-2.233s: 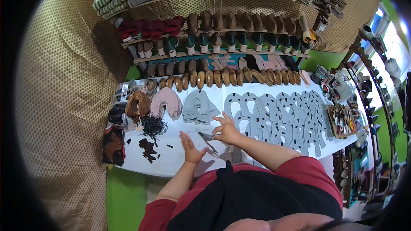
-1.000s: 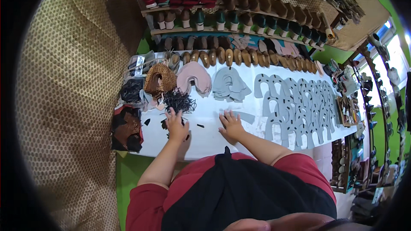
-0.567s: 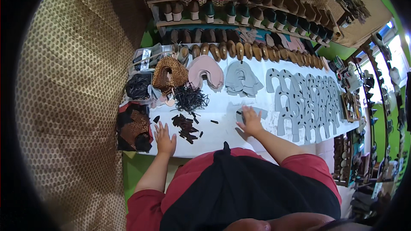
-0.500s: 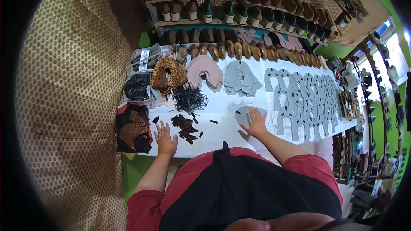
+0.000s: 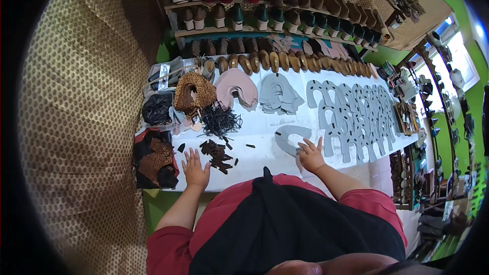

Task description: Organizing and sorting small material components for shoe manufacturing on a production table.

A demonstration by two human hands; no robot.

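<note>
My left hand point(image 5: 195, 169) lies on the white tabletop with its fingers stretched out, holding nothing. Just right of it is a loose heap of short dark brown strips point(image 5: 218, 157). My right hand point(image 5: 310, 157) has its fingers spread at the edge of a single grey U-shaped shoe-upper piece point(image 5: 281, 140). That piece lies flat, with one small dark strip point(image 5: 278, 134) on its left end. Many similar grey pieces point(image 5: 351, 117), bearing dark strips, lie in overlapping rows to the right. A lone dark strip point(image 5: 250, 146) rests between my hands.
Farther back are stacks of grey pieces point(image 5: 277, 94), pink pieces point(image 5: 237, 82) and leopard-print pieces point(image 5: 184, 97). A tangle of thin black strips point(image 5: 221, 121) lies before them. Brown shoes point(image 5: 275, 61) line the table's back, below shoe shelves point(image 5: 244, 31). A patterned curtain point(image 5: 86, 122) hangs at left.
My right hand has drawn back toward me off the middle of the grey piece, uncovering its U shape. The left hand stays flat in place. The whole view has shifted slightly.
</note>
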